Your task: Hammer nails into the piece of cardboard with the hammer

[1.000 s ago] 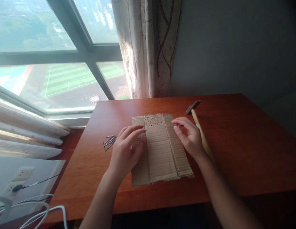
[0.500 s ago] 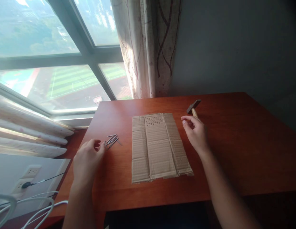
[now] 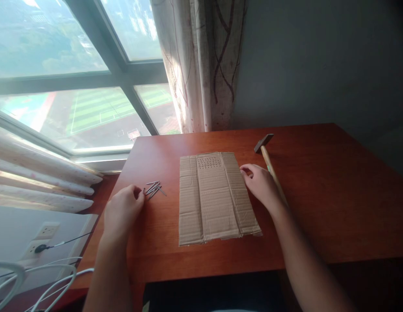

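A creased brown cardboard sheet (image 3: pixel 217 197) lies flat on the wooden table, with rows of small holes near its far edge. My right hand (image 3: pixel 259 181) is at the sheet's right edge, thumb and fingers closed on it. Left of the cardboard is a loose pile of steel nails (image 3: pixel 154 188). My left hand (image 3: pixel 125 208) is beside that pile, its thumb and forefinger pinched at the end of a nail; most of that nail is hard to make out. Beyond my right wrist lies a hammer (image 3: pixel 265 145), its wooden handle partly hidden behind my forearm.
The brown table (image 3: pixel 344 186) extends far to the right. A window (image 3: pixel 100 112) and patterned curtains (image 3: pixel 195 69) stand behind and to the left. White cables (image 3: pixel 63 281) and a wall socket with a black plug (image 3: pixel 40 248) are at the lower left.
My right hand has moved left and nearer, from beside the hammer to the cardboard's edge, uncovering more of the hammer handle. My left hand stays by the nails with its fingers slightly shifted.
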A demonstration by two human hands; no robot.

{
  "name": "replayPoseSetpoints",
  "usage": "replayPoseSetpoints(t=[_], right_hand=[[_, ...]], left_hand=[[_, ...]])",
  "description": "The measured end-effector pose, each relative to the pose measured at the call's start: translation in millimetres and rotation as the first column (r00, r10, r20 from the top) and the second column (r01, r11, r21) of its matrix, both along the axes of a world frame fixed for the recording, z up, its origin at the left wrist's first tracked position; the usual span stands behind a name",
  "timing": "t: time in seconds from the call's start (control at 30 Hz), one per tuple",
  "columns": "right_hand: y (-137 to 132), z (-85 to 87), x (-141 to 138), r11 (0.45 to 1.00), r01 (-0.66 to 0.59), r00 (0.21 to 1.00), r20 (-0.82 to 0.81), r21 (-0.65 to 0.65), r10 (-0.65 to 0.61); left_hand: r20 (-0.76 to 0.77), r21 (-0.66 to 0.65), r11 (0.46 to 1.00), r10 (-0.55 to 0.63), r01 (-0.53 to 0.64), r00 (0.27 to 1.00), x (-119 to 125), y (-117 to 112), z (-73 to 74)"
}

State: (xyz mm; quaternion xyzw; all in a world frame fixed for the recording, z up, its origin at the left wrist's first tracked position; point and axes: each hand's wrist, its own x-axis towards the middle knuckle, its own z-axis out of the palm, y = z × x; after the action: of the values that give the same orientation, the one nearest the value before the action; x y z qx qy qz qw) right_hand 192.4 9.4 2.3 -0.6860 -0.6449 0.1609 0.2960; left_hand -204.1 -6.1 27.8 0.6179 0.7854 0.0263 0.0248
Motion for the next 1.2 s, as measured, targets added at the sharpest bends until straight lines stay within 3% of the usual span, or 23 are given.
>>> replayPoseSetpoints(t=[0.47,0.7,0.97,1.2], right_hand=[[0,-4.6,0,0.998,-0.036,0.998,0.041,-0.054,0.038],[1,-4.3,0,0.996,-0.036,0.999,0.024,-0.081,0.038],[0,-1.7,-1,0.99,-0.021,0.999,0.029,-0.136,0.026],[0,1.2,-2,0.987,-0.015,0.999,0.038,-0.162,0.022]], left_hand=[[0.129,0.05,0.983,-0.18,0.175,0.975,7,19,-2.1],[0.077,0.157,0.972,-0.186,0.172,0.98,21,7,3.7],[-0.023,0.055,0.98,-0.19,0.191,0.982,32,-8,12.4],[-0.055,-0.075,0.996,-0.047,0.043,0.997,55,-6,14.1]])
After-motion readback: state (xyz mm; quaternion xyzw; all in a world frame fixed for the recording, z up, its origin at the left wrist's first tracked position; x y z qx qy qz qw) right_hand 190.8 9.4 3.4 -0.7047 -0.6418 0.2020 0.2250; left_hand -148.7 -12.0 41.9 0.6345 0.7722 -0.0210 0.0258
